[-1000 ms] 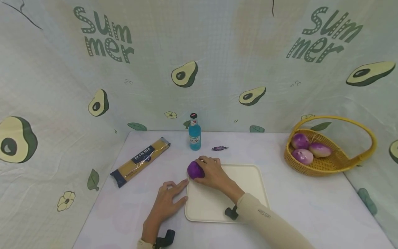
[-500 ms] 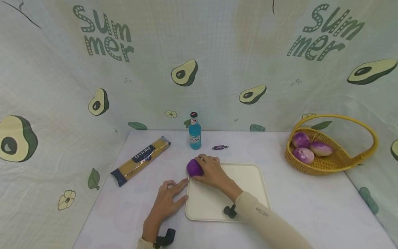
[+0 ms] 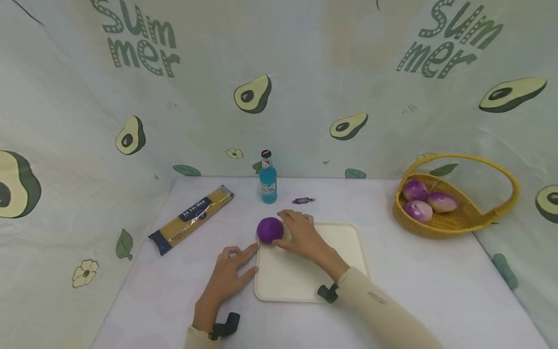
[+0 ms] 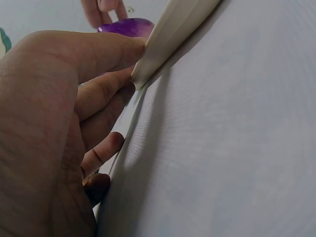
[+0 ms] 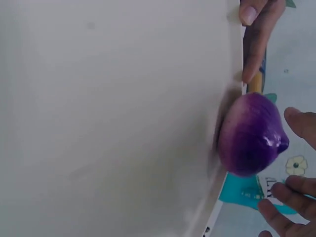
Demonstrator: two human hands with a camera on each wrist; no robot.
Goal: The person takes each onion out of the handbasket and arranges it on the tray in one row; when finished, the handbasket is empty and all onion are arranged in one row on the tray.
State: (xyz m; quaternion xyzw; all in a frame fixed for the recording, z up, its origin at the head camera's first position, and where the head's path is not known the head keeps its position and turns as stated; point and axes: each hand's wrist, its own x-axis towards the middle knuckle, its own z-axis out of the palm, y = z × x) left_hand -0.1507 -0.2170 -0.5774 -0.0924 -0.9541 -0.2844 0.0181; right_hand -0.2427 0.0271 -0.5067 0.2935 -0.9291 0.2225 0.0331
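At the far left corner of the cream tray: one purple onion, overlapping the rim. Right hand is just beside it, fingers and thumb spread; right wrist view shows a gap, so no grip. Left hand is at the tray's left edge, fingers and thumb apart, tips against the outside of the rim, not wrapped round it. Onion looks glossy and round: expect firm, fairly light, a bit slippery, prone to roll. Best hold is round the widest part, thumb on the near side, fingers on the far side. Tray looks stiff and light, probably slides easily on the table; hold it by opposite rims.
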